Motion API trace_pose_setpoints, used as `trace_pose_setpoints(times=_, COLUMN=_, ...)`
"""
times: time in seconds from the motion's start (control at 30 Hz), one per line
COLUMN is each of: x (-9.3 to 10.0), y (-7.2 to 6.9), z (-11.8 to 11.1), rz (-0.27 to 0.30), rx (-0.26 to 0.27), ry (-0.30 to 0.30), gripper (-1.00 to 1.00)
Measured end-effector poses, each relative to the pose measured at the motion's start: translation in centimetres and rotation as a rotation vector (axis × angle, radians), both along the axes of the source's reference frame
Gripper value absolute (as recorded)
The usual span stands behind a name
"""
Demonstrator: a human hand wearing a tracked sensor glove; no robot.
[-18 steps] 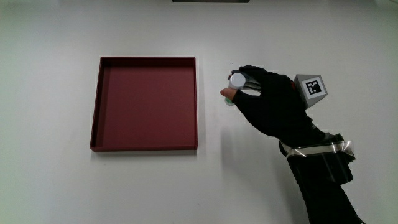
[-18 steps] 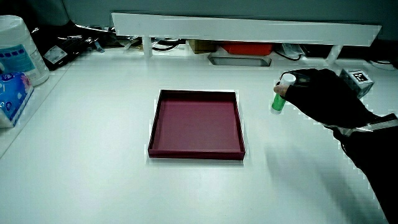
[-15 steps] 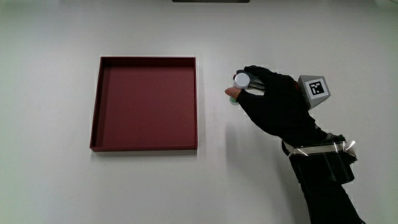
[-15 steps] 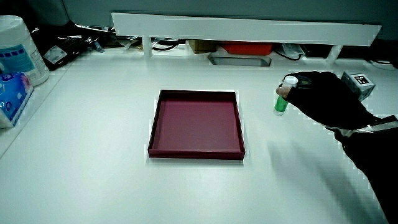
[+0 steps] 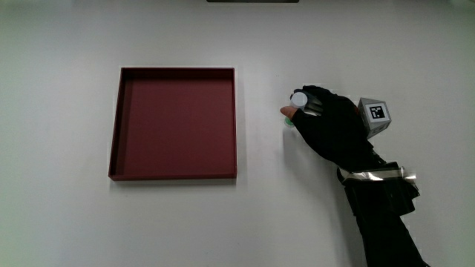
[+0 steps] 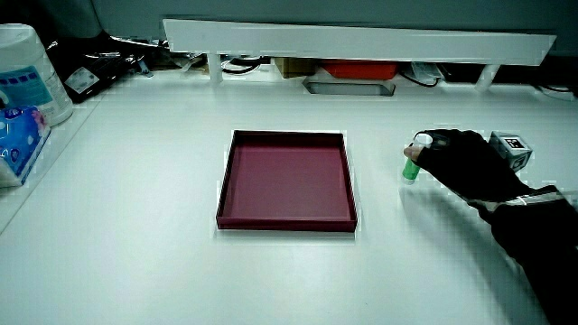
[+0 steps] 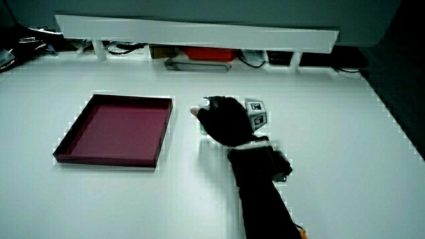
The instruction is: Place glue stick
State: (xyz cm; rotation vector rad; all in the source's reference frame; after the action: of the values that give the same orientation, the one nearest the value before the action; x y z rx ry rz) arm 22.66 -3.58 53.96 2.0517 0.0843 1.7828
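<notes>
Lying pale and broad under everything, the worktop [image 5: 67, 222] is carrying a shallow dark red tray [image 5: 116, 133], square and with nothing in it, which serves here as the landmark. Beside the tray, apart from its rim, the hand [image 5: 332, 132] in its black glove is hovering low over the bare surface, its forearm running back toward the person. The fingers [image 5: 310, 102] are curling closed around a glue stick [image 6: 413, 166], pinching it near its white cap; in a side view the green body is standing roughly upright below the grip, its base at or just above the worktop, though contact cannot be told for certain. So the stick is sitting beside the tray, not in it.

Judging from this, the setting-down is close to done. To do it well, the base should be meeting the surface flat before the grip is loosening, the stick kept vertical so it is not toppling, and the fingers should be opening evenly and lifting straight up, clear of the cap.
</notes>
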Motion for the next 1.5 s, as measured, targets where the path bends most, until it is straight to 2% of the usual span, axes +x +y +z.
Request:
trace_pose_setpoints(times=0.27, x=0.2, y=0.6, z=1.8, rz=0.023, rx=-0.071, ry=0.01, gripper=0.0)
trace_pose_setpoints(times=0.3, x=0.3, y=0.7, z=2.1, rz=0.022, rx=-0.061, ry=-0.008, gripper=0.0)
trace_pose_setpoints(times=0.4, x=0.3, y=0.9, z=2.3, rz=0.029, rx=-0.083, ry=-0.011, gripper=0.0)
trace_pose_setpoints(times=0.67, x=0.5, y=0.9, z=2.7, rz=0.032, rx=-0.078, ry=-0.007, gripper=0.0)
trace_pose_setpoints(times=0.9, x=0.5, y=0.9, z=2.6, rz=0.029, rx=-0.084, ry=-0.015, gripper=-0.19)
trace_pose_setpoints(times=1.0, x=0.6, y=0.9, z=2.8, rz=0.029, rx=-0.069, ry=-0.012, gripper=-0.28)
trace_pose_setpoints(times=1.1, x=0.5, y=1.0, z=2.5, rz=0.032, rx=-0.083, ry=-0.013, gripper=-0.36)
trace_pose_setpoints(times=1.43, x=0.9, y=1.4, z=2.2, rz=0.039, rx=-0.063, ry=-0.004, gripper=-0.64)
trace_pose_setpoints(times=1.5, x=1.0, y=1.5, z=1.8, rz=0.038, rx=-0.044, ry=0.001, gripper=-0.69)
